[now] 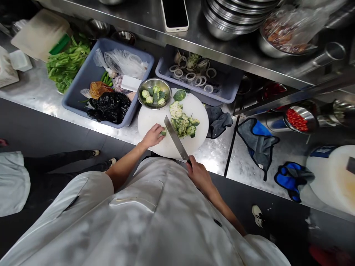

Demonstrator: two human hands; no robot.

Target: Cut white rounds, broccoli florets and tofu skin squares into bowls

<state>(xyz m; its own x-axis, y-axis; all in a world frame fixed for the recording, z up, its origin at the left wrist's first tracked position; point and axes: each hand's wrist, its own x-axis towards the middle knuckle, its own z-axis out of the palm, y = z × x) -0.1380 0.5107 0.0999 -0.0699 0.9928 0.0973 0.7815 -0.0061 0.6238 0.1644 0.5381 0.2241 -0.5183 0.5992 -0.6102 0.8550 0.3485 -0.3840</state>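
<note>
A round white cutting board [151, 142] lies before me on the steel counter. My right hand [199, 173] grips a cleaver [175, 139] by its dark handle, with the blade slanting up and left over the board. At the board's left side, my left hand [153, 136] has its fingers closed on a small green broccoli piece [163, 132], partly hidden by the fingertips. Cut broccoli [184, 125] is heaped right of the blade, and a darker green piece [179, 95] lies at the back. A steel bowl [142, 104] of florets sits at the board's back left edge.
A blue-grey bin [66, 99] with bags and vegetables stands left; another bin [230, 96] with white rings is behind. Overhead, a steel shelf [133, 18] carries a phone [175, 14] and stacked bowls [222, 31]. Cloths [219, 122] lie right. A person [12, 181] stands at left.
</note>
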